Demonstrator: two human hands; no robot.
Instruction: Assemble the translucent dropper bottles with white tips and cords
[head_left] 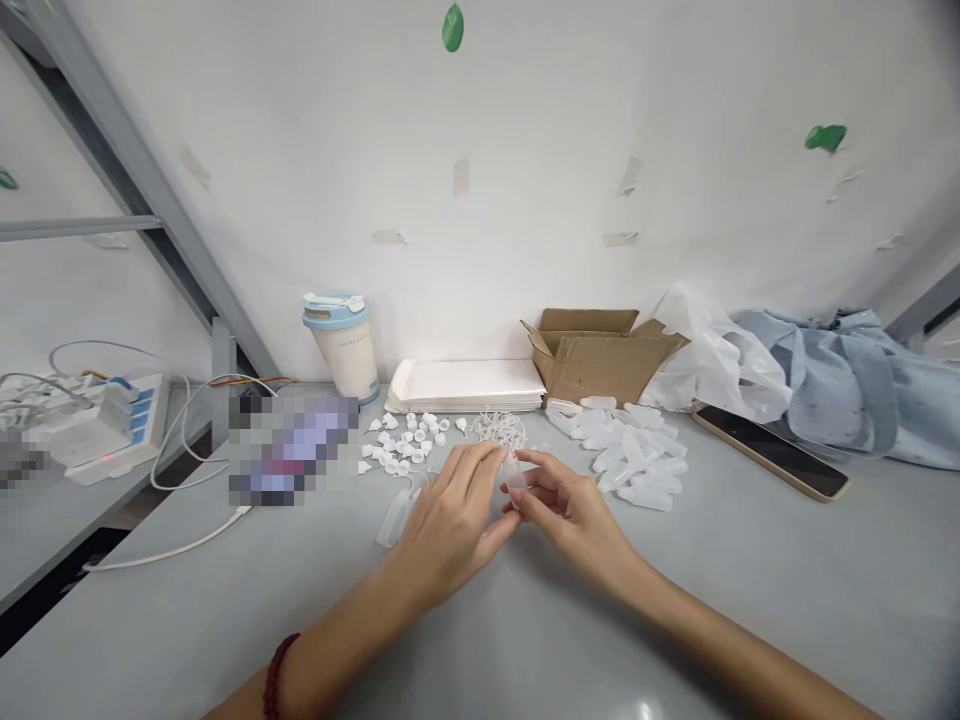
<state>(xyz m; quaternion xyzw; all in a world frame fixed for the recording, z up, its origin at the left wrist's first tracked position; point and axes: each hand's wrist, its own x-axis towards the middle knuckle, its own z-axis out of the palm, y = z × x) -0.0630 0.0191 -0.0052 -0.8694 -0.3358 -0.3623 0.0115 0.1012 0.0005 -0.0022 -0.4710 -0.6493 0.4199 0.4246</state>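
Note:
My left hand [450,525] and my right hand [566,505] meet at the middle of the grey table [750,600]. Both pinch one small translucent plastic bottle [514,476], fingers closed on it from either side. Just behind the hands lie a scatter of small white caps and tips [401,445] and a tangle of thin white rings [501,427]. A heap of empty translucent bottles [634,450] lies to the right of my right hand. Another small bottle [394,520] lies flat beside my left hand.
An open cardboard box [600,360], a stack of white sheets [469,385] and a lidded cup [343,345] stand along the wall. A phone [769,450], a plastic bag [709,360] and blue cloth [847,380] lie at right. A power strip [105,425] with cables sits left.

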